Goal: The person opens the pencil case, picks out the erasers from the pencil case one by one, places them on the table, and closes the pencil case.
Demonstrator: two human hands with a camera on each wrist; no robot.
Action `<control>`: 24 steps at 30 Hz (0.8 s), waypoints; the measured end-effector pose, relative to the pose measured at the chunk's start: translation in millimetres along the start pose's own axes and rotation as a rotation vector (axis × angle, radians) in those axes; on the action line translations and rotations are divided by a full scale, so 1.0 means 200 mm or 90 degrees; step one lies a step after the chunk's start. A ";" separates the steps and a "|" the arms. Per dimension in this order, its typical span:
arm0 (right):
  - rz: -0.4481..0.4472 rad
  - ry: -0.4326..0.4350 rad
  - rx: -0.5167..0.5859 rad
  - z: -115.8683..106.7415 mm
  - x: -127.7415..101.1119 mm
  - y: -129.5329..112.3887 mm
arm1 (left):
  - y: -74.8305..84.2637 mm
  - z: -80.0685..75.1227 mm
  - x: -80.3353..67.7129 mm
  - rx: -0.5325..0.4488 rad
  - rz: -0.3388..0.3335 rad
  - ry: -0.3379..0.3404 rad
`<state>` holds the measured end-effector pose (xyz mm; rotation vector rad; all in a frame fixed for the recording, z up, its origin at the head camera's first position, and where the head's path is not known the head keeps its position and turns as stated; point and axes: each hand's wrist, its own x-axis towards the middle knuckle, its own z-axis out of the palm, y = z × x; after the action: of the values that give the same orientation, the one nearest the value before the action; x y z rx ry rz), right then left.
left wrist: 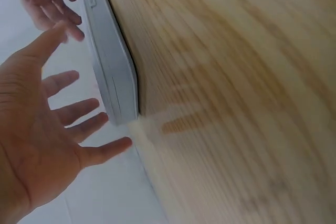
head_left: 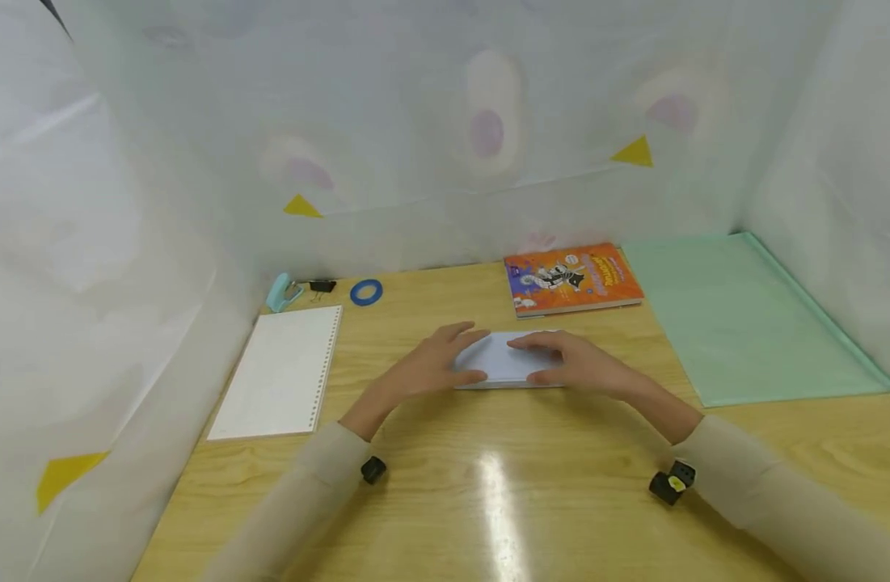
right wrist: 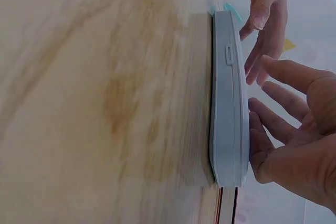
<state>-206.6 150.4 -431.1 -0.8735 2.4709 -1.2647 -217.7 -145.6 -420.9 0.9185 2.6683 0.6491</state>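
Case: we see a flat pale grey-blue case lying at the centre of the frame on the wooden table.
Left hand: our left hand is open, fingers spread, at the case's left end.
Right hand: our right hand is open, fingers resting along the case's right end.
Upper right: orange book, green folder.
Left side: white notebook, blue tape roll.

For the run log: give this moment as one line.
left hand: open, on flat pale case | right hand: open, on case | case: flat on wooden table
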 end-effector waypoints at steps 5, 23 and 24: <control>-0.020 -0.007 -0.060 0.02 0.03 0.01 | 0.03 0.04 0.05 0.059 -0.019 -0.026; -0.037 0.054 -0.302 0.07 0.08 -0.06 | 0.01 0.03 0.13 0.114 0.034 -0.030; -0.045 0.050 -0.306 0.06 0.09 -0.06 | 0.00 0.03 0.13 0.099 0.034 -0.030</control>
<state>-210.6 125.9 -428.0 -1.0390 2.8875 -0.7367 -236.3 -127.2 -428.4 1.0351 2.6900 0.4288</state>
